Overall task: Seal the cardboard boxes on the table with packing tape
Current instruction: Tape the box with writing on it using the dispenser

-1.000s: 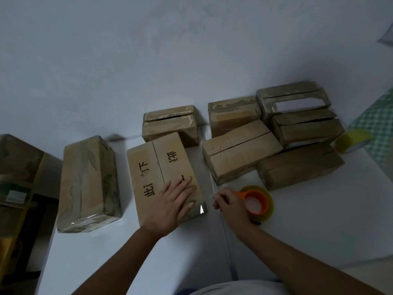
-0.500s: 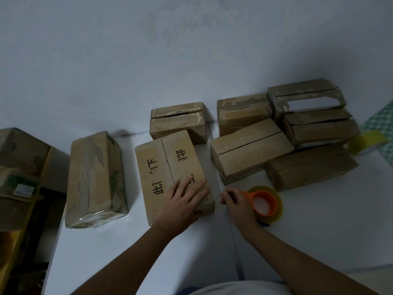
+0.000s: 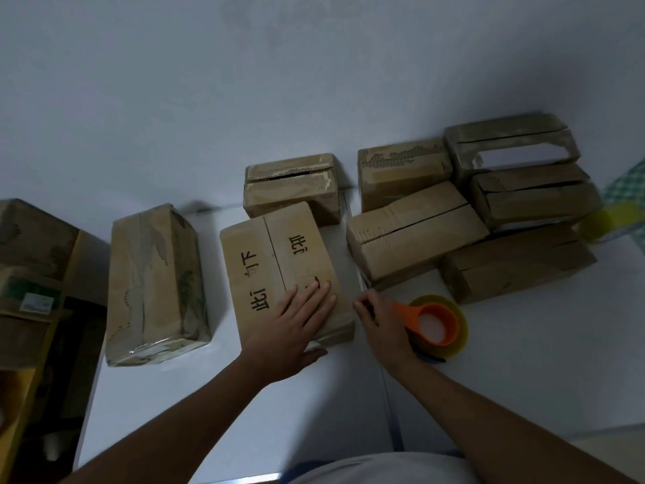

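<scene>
A plain pale grey-white plastered wall (image 3: 314, 82) fills the upper half of the frame, with faint mottled patches near top centre. A smooth white table surface (image 3: 523, 379) occupies the lower half; a thin seam (image 3: 389, 396) runs through it from centre toward the bottom edge. At the left edge stands a brown-and-yellow wooden shelving unit (image 3: 38, 309) with dark, shadowed compartments. A green-and-white checked cloth (image 3: 628, 190) shows at the right edge. Lighting is dim and even, with soft shadows.
</scene>
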Available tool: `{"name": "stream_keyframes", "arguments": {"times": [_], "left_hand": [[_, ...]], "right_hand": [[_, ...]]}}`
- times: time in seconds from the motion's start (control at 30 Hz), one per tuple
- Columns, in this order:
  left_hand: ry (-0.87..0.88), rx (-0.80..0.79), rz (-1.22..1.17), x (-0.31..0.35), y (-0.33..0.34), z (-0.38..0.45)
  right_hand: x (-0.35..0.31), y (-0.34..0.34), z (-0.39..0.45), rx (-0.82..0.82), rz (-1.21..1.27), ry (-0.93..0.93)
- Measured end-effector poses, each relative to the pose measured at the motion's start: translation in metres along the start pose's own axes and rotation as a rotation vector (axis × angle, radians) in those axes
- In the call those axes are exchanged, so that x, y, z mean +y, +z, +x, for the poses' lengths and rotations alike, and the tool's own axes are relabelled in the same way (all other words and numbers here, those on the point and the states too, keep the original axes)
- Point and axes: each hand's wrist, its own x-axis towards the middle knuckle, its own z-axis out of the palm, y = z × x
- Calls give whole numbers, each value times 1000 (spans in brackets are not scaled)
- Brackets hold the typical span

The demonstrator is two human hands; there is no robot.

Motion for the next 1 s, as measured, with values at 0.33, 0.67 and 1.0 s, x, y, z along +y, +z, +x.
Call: {"name": "stream_keyframes", "arguments": {"times": [0.33,0.67,1.0], "left_hand": [[-7,10,-14,-1,6,1],[-14,24,-14,-1,7,1],[36,8,-16,-3,-1,-2]], "right_hand": [[8,25,6,-41,88,173],[6,4,7,-234,334,492],[-23,-7,-12,-523,317,305]]}}
